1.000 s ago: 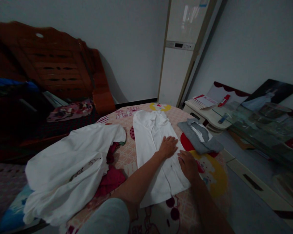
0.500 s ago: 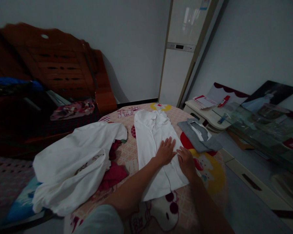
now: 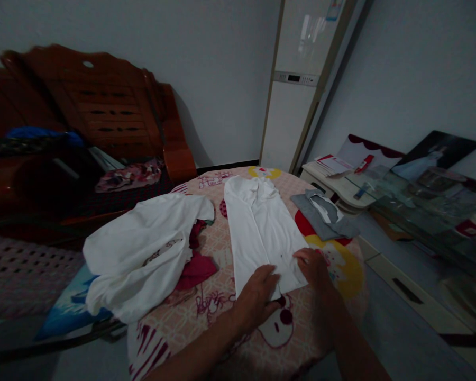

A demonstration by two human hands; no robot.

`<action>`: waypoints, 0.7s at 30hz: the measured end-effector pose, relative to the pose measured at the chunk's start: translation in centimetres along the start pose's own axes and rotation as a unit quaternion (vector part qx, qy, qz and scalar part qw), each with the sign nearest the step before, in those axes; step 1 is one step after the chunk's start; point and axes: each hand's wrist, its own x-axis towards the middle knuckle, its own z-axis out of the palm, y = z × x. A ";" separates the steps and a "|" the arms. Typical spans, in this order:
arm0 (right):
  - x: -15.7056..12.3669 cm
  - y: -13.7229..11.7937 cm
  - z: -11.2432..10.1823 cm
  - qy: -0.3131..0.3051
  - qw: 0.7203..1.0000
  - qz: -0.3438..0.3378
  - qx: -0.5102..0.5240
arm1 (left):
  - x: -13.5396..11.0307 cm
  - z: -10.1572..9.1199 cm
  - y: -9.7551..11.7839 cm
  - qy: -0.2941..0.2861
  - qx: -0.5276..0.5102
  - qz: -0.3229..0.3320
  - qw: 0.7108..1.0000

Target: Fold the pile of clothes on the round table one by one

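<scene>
A white collared shirt (image 3: 262, 227) lies folded lengthwise on a round table with a pink cartoon-print cloth (image 3: 222, 338). Its collar points away from me. My left hand (image 3: 257, 296) rests at the shirt's near hem, fingers curled at the cloth's edge. My right hand (image 3: 311, 264) lies on the hem's right corner, fingers bent onto the fabric. Whether either hand pinches the hem I cannot make out.
A heap of white garments (image 3: 143, 254) over dark red cloth (image 3: 196, 264) lies left of the shirt. A folded grey garment (image 3: 325, 217) sits at the table's right edge. Wooden furniture stands at the left, a tall white appliance (image 3: 297, 90) behind, a low glass-topped cabinet (image 3: 400, 201) at the right.
Both hands slid from the shirt's middle toward me to its near hem. The camera view shifted, so the table sits further right and nearer.
</scene>
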 end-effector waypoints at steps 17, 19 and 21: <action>-5.6 -2.0 -0.8 -0.028 0.990 -0.115 -0.076 | -0.6 -1.2 -0.8 0.011 0.102 0.020 0.995; -5.1 -1.9 -0.8 -0.007 0.990 -0.116 -0.085 | 0.0 -1.7 -0.7 -0.006 0.090 0.008 0.996; -4.6 -1.8 -1.4 0.002 0.989 -0.116 -0.089 | 0.2 -2.5 -0.6 -0.032 0.077 -0.007 0.996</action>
